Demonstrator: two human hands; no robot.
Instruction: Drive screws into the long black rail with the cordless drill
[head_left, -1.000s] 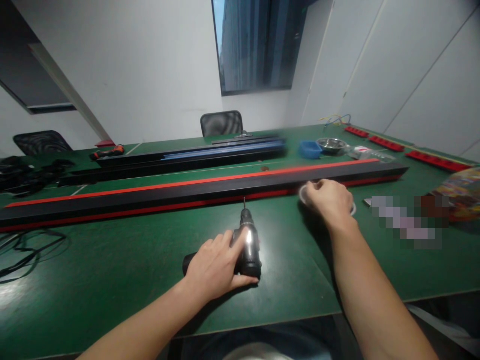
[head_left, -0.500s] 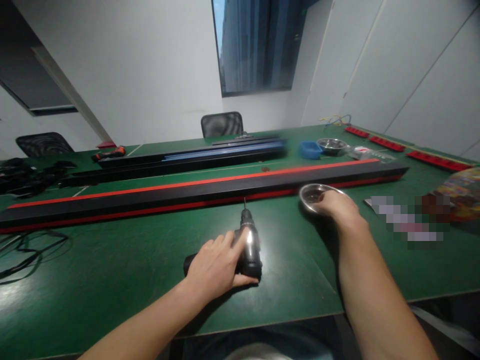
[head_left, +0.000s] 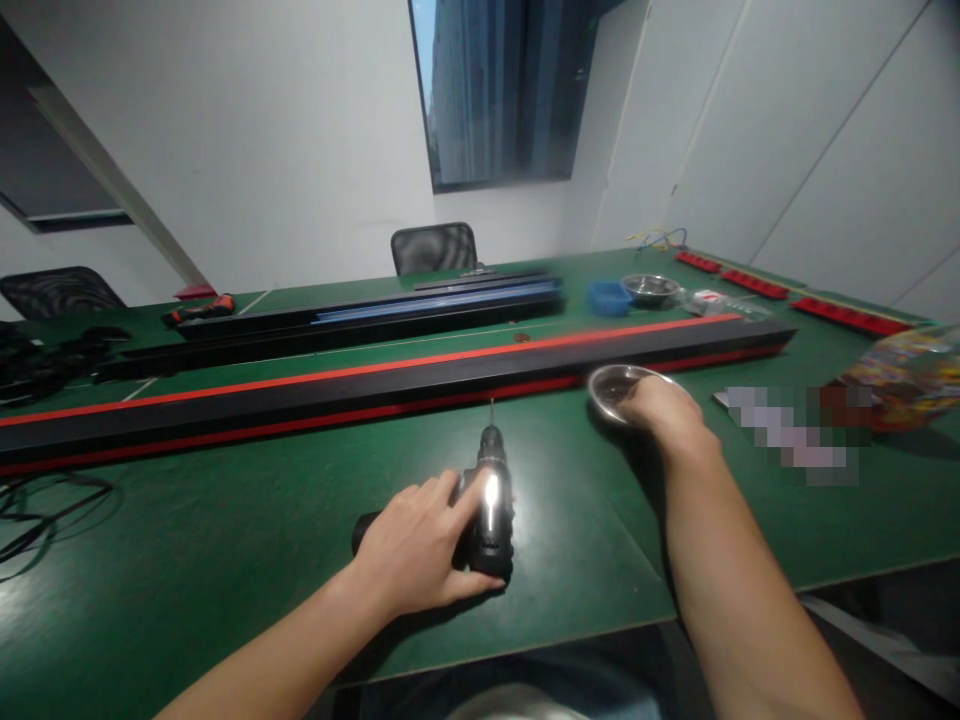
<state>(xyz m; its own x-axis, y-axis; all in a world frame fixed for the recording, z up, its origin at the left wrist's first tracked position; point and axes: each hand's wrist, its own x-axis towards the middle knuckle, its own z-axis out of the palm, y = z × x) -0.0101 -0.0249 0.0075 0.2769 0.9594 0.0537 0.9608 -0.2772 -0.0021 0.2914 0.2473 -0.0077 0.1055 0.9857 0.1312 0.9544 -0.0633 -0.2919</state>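
A cordless drill lies on its side on the green table, its thin bit toward the long black bar with red edges. My left hand is wrapped over the drill's grip and body, holding it. To the right, my right hand reaches into a round metal bowl close to the bar. Its fingertips are down inside the bowl and hidden, so what they touch does not show.
Behind the bar lie more long black and blue profiles. A blue tray and a second metal bowl stand farther back. Another drill is at the far left, black cables nearer. A colourful bag sits right.
The view has turned slightly right, so most things sit a little farther left. My left hand stays on the drill, and my right hand stays in the bowl.
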